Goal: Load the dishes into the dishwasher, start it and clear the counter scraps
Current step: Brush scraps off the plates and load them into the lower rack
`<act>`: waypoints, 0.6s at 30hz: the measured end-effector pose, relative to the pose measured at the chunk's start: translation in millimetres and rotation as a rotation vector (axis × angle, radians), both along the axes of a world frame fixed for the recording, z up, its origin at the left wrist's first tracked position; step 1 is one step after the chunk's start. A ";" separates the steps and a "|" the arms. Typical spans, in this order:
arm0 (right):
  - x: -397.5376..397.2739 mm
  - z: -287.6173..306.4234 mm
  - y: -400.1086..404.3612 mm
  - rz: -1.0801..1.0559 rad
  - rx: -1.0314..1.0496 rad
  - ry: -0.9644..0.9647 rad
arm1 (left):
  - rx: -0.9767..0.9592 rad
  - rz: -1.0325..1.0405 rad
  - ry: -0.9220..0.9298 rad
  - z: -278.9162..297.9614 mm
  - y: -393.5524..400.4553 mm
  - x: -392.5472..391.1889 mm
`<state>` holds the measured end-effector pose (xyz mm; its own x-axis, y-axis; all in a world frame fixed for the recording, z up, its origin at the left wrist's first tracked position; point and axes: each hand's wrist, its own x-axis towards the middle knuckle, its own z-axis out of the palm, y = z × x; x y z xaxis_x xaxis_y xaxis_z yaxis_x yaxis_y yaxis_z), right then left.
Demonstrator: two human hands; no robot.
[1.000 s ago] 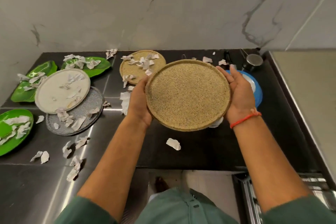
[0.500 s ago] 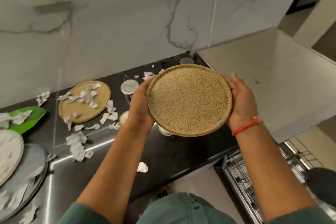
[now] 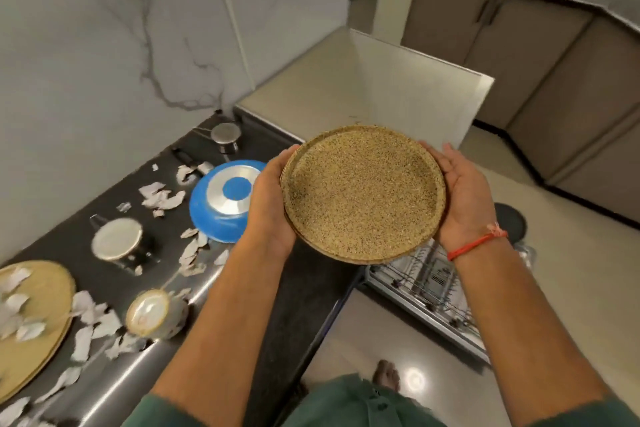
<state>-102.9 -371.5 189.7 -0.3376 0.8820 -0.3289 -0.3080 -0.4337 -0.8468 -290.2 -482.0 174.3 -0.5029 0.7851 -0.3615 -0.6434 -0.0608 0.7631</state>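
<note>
Hands first: our left hand [image 3: 268,204] and right hand [image 3: 462,198] clasp opposite edges of a speckled tan plate [image 3: 362,194], fingers curled round its rim, and we hold it in the air past the right end of the counter [image 3: 304,305]. Below the plate, the wire dishwasher rack [image 3: 429,291] stands pulled out near the floor. On the counter to the left sit an upturned blue bowl [image 3: 221,198], a second tan plate [image 3: 31,319] and torn paper scraps [image 3: 162,198] scattered among them.
</note>
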 end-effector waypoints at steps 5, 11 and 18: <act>50.5 1.1 7.6 -0.152 0.022 0.028 | -0.009 -0.149 0.037 -4.0 41.7 33.0; 119.7 5.0 26.5 -0.224 0.054 0.061 | -0.007 -0.303 0.082 -3.1 83.6 97.5; 193.5 -0.2 51.8 -0.283 0.051 0.090 | -0.058 -0.369 0.123 -9.3 123.9 165.9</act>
